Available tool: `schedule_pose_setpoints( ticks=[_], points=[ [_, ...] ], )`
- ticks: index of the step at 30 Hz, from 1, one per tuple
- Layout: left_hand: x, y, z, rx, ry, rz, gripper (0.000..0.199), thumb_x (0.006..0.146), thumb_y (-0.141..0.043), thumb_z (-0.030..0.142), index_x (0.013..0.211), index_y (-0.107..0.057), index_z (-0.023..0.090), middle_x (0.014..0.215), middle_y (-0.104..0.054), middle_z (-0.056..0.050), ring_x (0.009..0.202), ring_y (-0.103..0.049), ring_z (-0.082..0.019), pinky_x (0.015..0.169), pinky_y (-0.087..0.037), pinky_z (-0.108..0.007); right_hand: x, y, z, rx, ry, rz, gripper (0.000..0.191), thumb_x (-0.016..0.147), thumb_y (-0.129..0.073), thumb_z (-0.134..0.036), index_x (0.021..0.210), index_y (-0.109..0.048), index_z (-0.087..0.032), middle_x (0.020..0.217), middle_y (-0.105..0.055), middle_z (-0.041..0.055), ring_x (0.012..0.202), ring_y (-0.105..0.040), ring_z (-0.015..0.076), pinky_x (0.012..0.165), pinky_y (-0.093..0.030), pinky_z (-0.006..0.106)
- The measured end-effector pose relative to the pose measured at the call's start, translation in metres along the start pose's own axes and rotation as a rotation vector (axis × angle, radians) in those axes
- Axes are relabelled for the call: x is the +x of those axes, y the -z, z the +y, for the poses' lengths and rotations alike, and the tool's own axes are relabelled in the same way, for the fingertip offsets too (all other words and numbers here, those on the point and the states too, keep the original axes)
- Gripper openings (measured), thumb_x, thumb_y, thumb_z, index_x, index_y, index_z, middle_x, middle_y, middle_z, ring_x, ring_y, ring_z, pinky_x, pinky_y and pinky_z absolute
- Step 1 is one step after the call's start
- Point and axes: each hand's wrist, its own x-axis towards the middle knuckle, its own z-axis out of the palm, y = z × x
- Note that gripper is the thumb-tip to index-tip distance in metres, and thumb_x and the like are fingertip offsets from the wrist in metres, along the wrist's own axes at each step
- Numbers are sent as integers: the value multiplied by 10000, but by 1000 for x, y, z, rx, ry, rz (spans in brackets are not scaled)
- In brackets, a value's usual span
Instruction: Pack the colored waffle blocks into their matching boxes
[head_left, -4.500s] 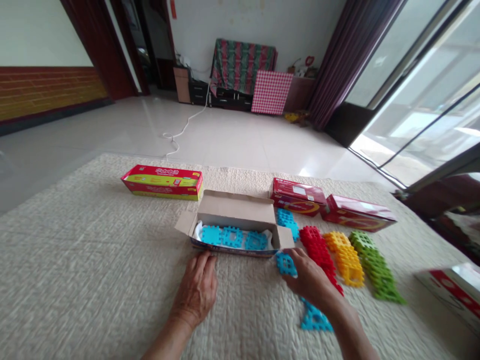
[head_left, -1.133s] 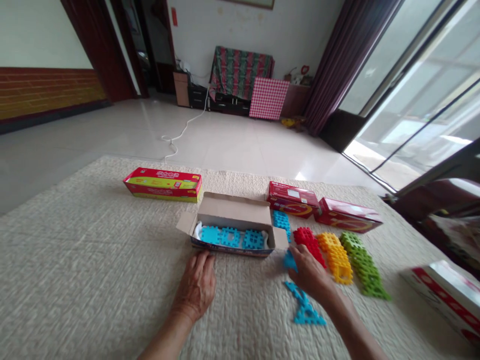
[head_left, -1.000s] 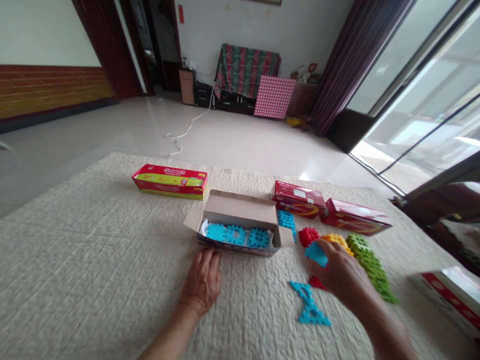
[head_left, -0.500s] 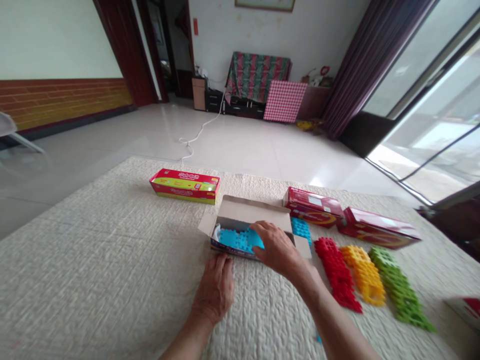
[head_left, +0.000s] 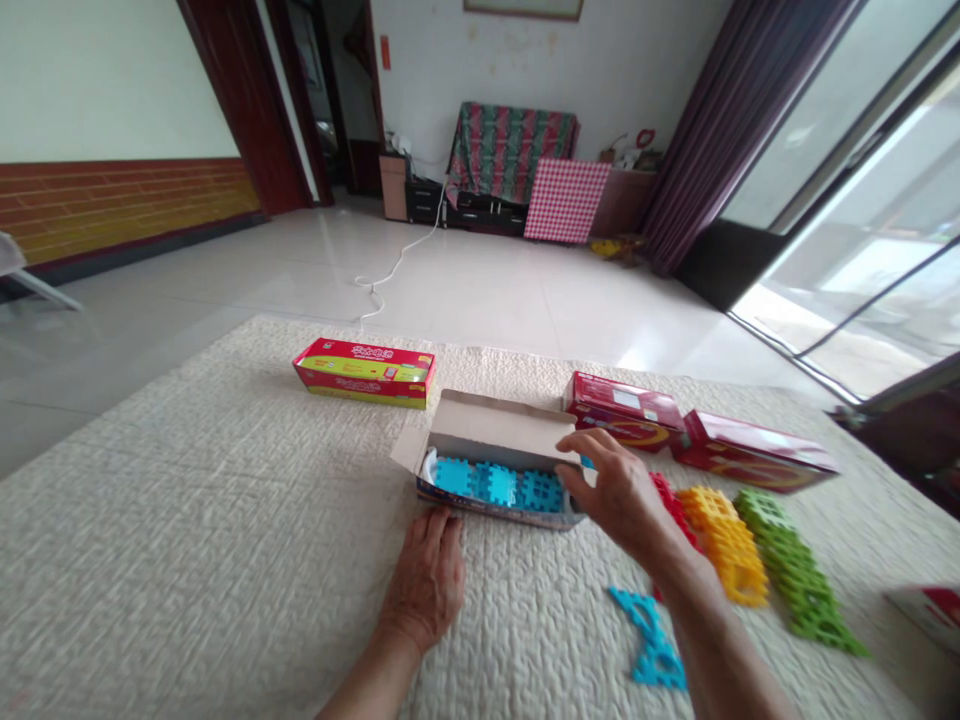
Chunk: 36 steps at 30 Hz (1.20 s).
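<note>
An open cardboard box (head_left: 499, 517) with its lid raised lies on the mat. Inside it sit several blue interlocking plastic pieces (head_left: 496, 484) in a row, with something white at the left end. My left hand (head_left: 429, 580) rests flat on the mat, fingertips by the box's front edge. Over the box's right end, my right hand (head_left: 615, 490) hangs with thumb and fingers apart and nothing visible between them. Red pieces (head_left: 669, 505), partly hidden by my right arm, lie beyond it, then yellow pieces (head_left: 727, 545) and green pieces (head_left: 799, 570). Blue triangular pieces (head_left: 651, 640) lie nearer me.
A closed red and yellow box (head_left: 365, 373) lies back left on the quilted mat (head_left: 225, 520). Two dark red boxes (head_left: 626, 410) stand end to end behind the coloured pieces. Another box (head_left: 926, 615) shows at the right edge. A white cable (head_left: 382, 285) trails over the floor.
My right hand has moved right, from above the blue pieces to the box's right end, uncovering the row inside. My left hand stays in place. The blue triangular pieces now show more fully.
</note>
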Motion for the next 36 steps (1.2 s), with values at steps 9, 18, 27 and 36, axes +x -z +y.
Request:
schedule_pose_setpoints(
  ticks=[9, 18, 27, 36],
  points=[
    [-2, -2, -2, 11, -6, 0, 336, 804, -467, 66, 1123, -556, 121, 1110, -564, -122, 1041, -536, -275, 926, -501, -461, 2, -4, -16, 15, 40, -269, 252, 890, -403, -175, 913, -653, -197, 816, -703, 27, 721, -640, 127, 645, -408, 227],
    [-3, -3, -2, 6, -20, 14, 357, 795, -462, 46, 1139, -527, 113, 1128, -542, -135, 1030, -534, -283, 911, -500, -472, 14, -53, -40, -126, 46, -466, 287, 884, -409, -127, 1055, -629, -200, 815, -729, 73, 709, -676, 171, 598, -362, 243],
    [-2, -1, -1, -45, 17, -38, 367, 778, -474, 52, 1137, -519, 121, 1133, -547, -142, 1030, -531, -285, 871, -508, -482, 22, -65, -40, -82, 84, -456, 287, 899, -399, -143, 1051, -633, -208, 851, -737, 59, 783, -692, 170, 660, -405, 240],
    [-2, -2, 0, 14, -3, 6, 332, 817, -455, 66, 1129, -551, 128, 1108, -567, -125, 1035, -540, -274, 896, -505, -449, 11, -15, -9, -56, -12, -210, 241, 919, -396, -197, 971, -630, -209, 879, -711, 24, 805, -659, 133, 720, -436, 217]
  ],
)
